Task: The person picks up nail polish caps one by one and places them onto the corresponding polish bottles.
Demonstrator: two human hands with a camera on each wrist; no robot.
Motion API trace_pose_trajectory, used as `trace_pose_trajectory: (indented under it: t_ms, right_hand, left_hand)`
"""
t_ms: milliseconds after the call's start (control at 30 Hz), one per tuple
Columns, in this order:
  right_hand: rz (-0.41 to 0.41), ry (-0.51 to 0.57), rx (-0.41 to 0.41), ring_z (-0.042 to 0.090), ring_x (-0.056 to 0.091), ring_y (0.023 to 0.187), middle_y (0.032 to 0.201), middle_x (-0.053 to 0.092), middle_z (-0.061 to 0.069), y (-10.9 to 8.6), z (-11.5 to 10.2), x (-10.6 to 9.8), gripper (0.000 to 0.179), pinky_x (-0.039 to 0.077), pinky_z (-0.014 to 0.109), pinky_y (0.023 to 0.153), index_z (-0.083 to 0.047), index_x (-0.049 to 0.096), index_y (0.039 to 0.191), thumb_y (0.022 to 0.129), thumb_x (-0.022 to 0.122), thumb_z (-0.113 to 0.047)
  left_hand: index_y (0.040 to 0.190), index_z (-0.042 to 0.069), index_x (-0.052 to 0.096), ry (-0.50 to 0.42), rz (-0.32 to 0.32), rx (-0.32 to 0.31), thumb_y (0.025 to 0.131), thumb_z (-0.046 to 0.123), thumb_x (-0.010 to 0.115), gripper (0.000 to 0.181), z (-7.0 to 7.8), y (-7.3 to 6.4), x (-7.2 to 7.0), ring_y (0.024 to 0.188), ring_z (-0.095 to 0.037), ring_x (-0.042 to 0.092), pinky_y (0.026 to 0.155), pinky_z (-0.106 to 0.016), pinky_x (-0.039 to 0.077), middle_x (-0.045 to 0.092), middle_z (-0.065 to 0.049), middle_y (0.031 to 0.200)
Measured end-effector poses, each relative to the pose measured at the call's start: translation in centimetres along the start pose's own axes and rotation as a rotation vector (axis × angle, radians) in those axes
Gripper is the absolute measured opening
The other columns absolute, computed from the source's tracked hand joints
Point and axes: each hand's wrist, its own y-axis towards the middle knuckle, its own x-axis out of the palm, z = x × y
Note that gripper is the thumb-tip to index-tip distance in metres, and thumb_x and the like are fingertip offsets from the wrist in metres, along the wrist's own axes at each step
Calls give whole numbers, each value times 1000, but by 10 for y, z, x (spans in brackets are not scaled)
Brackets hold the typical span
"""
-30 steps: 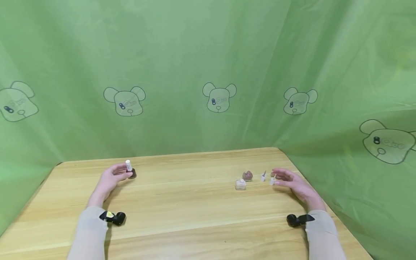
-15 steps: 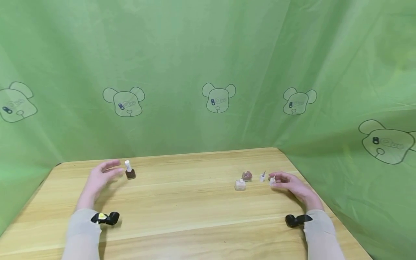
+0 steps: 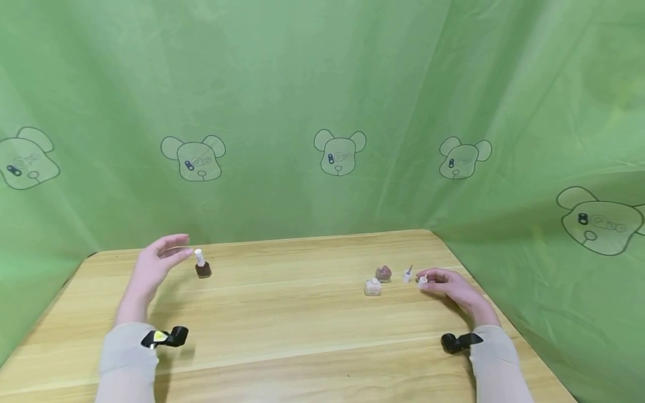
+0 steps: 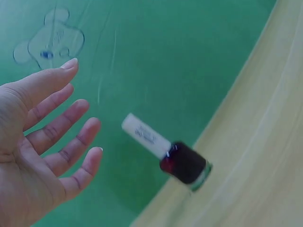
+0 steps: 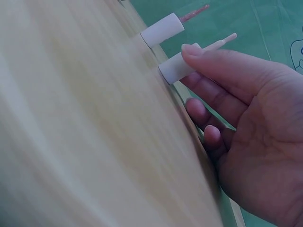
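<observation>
My left hand [image 3: 155, 263] hovers beside a dark red nail polish bottle [image 4: 186, 163] with a white cap, fingers loosely spread and holding nothing. The bottle stands upright and capped on the table. At the right, my right hand [image 3: 450, 284] pinches a white nail polish cap [image 5: 179, 67] between thumb and fingers; its pale brush points up and its flat end is at the tabletop. Just left of it a second white cap [image 5: 162, 30] stands with a pinkish brush upward. Two uncapped bottles sit further left: a pale one [image 3: 373, 287] and a mauve one [image 3: 384, 273].
The wooden table [image 3: 282, 324] ends at a back edge close behind the things. A green curtain [image 3: 272, 84] with bear-head prints hangs behind it and along the sides. Each wrist wears a black camera mount [image 3: 166, 337].
My left hand has let go of the dark red bottle and drawn away leftward and up. My right hand has come down from beside the pale-brushed cap and taken hold of it.
</observation>
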Motion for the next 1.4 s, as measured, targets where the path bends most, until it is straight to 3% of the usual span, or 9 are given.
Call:
trace_pose_trajectory:
  t_ms: [267, 467, 600, 700, 833, 1100, 1267, 1400]
  right_hand:
    - [-3, -3, -20, -2, 58, 98, 112, 67, -9, -2, -2, 0, 44, 47, 12, 85, 9, 57, 122, 90, 70, -17]
    - [22, 13, -9, -1, 59, 97, 107, 67, -13, -1, -2, 1, 44, 47, 13, 85, 7, 58, 122, 89, 70, -18]
    - [28, 5, -12, 0, 60, 97, 106, 68, -11, 0, 0, 0, 47, 47, 14, 85, 7, 57, 125, 89, 71, -19]
    - [32, -10, -11, -1, 59, 98, 109, 69, -9, -2, -1, -2, 48, 45, 12, 87, 6, 57, 125, 88, 71, -21]
    - [21, 4, -3, -2, 59, 99, 109, 69, -11, -4, -2, -6, 47, 44, 11, 88, 6, 57, 125, 89, 70, -21]
    - [6, 107, 20, 2, 62, 95, 104, 70, -14, -11, -5, -14, 37, 50, 20, 84, 3, 59, 122, 89, 68, -12]
    - [8, 169, 64, 6, 65, 94, 104, 71, -9, -17, -9, -19, 33, 53, 24, 83, -4, 61, 120, 89, 68, -11]
    - [-2, 173, 45, 9, 66, 96, 109, 70, -5, -19, -11, -23, 32, 54, 27, 85, -5, 61, 119, 89, 68, -11]
  left_hand:
    - [137, 7, 51, 30, -27, 72, 90, 35, 68, 58, 28, 1, 16, 102, 11, 57, 87, -8, 45, 57, -15, 138]
    - [136, 9, 53, 49, -85, 106, 90, 36, 69, 55, 46, -1, 32, 102, 6, 59, 85, -13, 50, 58, -15, 136]
    - [132, 12, 57, 26, -123, 117, 89, 34, 70, 50, 58, -3, 46, 109, -15, 64, 82, -19, 53, 61, -13, 132]
    - [129, 12, 59, 5, -141, 139, 88, 33, 72, 47, 64, -5, 61, 113, -26, 63, 84, -19, 53, 63, -12, 129]
    - [125, 11, 62, -25, -162, 190, 86, 28, 74, 44, 70, -6, 84, 112, -28, 63, 88, -18, 53, 65, -11, 125]
    - [121, 7, 64, -74, -199, 285, 84, 22, 75, 41, 74, -11, 135, 112, -29, 63, 96, -40, 54, 67, -13, 122]
    - [118, 9, 66, -118, -193, 293, 83, 21, 77, 39, 72, -18, 164, 111, -30, 62, 95, -44, 54, 69, -9, 119]
    - [116, 9, 68, -148, -181, 290, 82, 17, 77, 36, 74, -25, 185, 109, -27, 63, 92, -45, 55, 70, -9, 116]
